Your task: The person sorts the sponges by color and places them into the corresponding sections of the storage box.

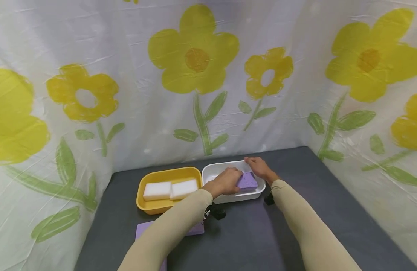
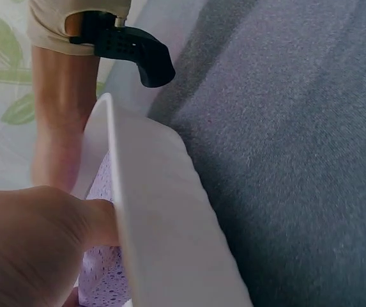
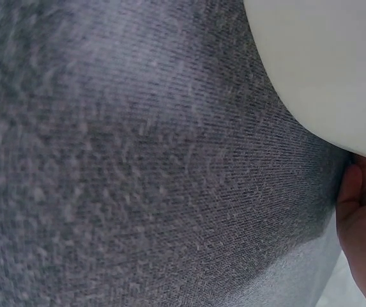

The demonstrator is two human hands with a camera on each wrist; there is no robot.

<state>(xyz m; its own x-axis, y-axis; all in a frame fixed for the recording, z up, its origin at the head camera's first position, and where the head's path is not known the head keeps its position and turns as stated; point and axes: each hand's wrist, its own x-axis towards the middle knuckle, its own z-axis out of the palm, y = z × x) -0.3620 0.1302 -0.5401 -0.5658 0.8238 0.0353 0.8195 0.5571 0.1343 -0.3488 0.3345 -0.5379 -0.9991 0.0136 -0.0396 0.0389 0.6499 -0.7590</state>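
Note:
In the head view, a purple sponge (image 1: 248,181) sits inside a white tray (image 1: 235,197), toward its right end. My left hand (image 1: 226,181) reaches into this tray and grips the sponge at its left side. The left wrist view has the thumb (image 2: 101,222) pressed against the speckled sponge (image 2: 109,281), just inside the tray wall (image 2: 163,230); the other fingers are mostly hidden. At the tray's far right rim, my right hand (image 1: 260,169) holds the edge. Its fingers (image 3: 350,182) show beside the tray's outer wall in the right wrist view.
Left of the white tray stands a yellow tray (image 1: 140,203) holding two white sponges (image 1: 157,191). Purple pieces (image 1: 194,229) lie on the dark table (image 1: 239,241), partly covered by my left forearm. A flowered curtain (image 1: 137,124) hangs behind the table and at its sides.

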